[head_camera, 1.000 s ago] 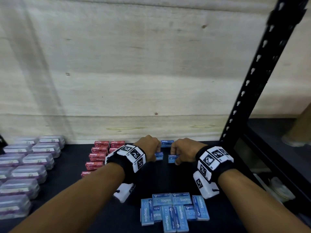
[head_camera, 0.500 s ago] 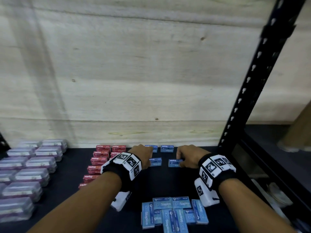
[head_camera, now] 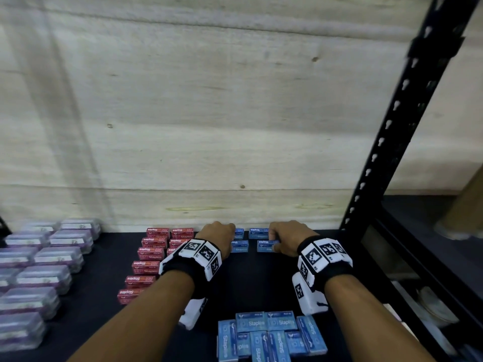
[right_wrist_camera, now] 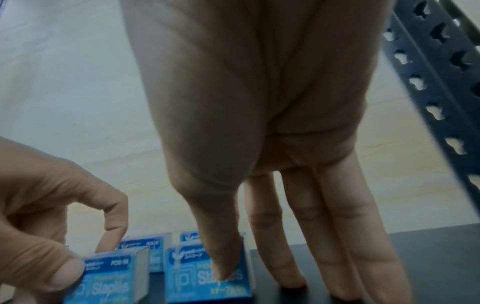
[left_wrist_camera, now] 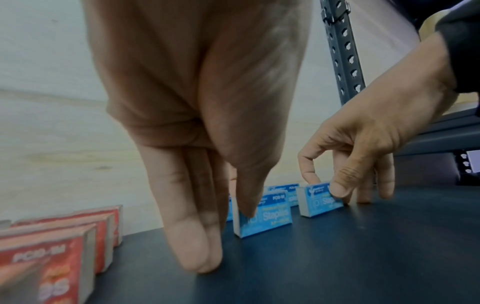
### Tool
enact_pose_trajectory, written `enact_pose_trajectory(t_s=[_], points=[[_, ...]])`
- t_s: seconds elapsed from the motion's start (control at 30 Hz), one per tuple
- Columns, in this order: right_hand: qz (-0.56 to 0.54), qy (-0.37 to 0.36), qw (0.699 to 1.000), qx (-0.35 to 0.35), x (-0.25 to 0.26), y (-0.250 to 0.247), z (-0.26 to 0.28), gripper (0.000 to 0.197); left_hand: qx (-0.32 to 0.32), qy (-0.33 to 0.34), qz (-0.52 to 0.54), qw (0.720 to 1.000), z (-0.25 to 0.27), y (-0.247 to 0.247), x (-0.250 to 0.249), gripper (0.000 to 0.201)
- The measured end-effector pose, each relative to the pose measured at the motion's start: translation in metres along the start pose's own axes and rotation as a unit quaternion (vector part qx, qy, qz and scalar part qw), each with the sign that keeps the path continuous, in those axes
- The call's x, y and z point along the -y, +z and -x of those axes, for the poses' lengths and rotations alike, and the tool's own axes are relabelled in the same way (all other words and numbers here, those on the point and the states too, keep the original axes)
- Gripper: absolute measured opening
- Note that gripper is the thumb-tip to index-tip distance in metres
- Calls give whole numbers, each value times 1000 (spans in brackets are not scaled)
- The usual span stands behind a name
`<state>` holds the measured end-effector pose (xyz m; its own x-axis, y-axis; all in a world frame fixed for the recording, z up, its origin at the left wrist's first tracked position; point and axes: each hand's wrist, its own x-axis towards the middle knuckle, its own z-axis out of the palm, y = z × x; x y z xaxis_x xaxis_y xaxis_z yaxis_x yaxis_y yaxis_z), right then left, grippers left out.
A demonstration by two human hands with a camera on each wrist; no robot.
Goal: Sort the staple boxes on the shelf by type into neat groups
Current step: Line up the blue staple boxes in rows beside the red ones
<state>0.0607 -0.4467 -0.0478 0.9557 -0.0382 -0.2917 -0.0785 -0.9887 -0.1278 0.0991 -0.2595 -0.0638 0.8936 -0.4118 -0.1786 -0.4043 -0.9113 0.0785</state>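
Two small blue staple boxes stand side by side on the dark shelf, just in front of two more blue boxes by the back wall. My left hand pinches the left box between thumb and fingers. In the same way my right hand pinches the right box, thumb on its front face. Both boxes rest on the shelf. A loose pile of blue boxes lies near the front edge. Red staple boxes stand in two columns left of my left hand.
Several clear plastic staple cases fill the shelf's left part in rows. A pale wooden panel closes the back. The black perforated shelf post rises at the right, with another shelf bay beyond it.
Both hands have carried their blue boxes a little toward the back wall. The boxes now sit close in front of the back pair. The pile and red boxes are unmoved.
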Motion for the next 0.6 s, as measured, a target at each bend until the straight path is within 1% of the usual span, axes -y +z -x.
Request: enact_pose_trajectory(t_s=[0.13,0.6], points=[[6,2,1000,4,2,-2,-2,25,4,-1,19,1000,-2,-1,4,30],[20,-6,1000,6,12,-4,-14,26,11,-8,20,1000,-9,-1,2,29]])
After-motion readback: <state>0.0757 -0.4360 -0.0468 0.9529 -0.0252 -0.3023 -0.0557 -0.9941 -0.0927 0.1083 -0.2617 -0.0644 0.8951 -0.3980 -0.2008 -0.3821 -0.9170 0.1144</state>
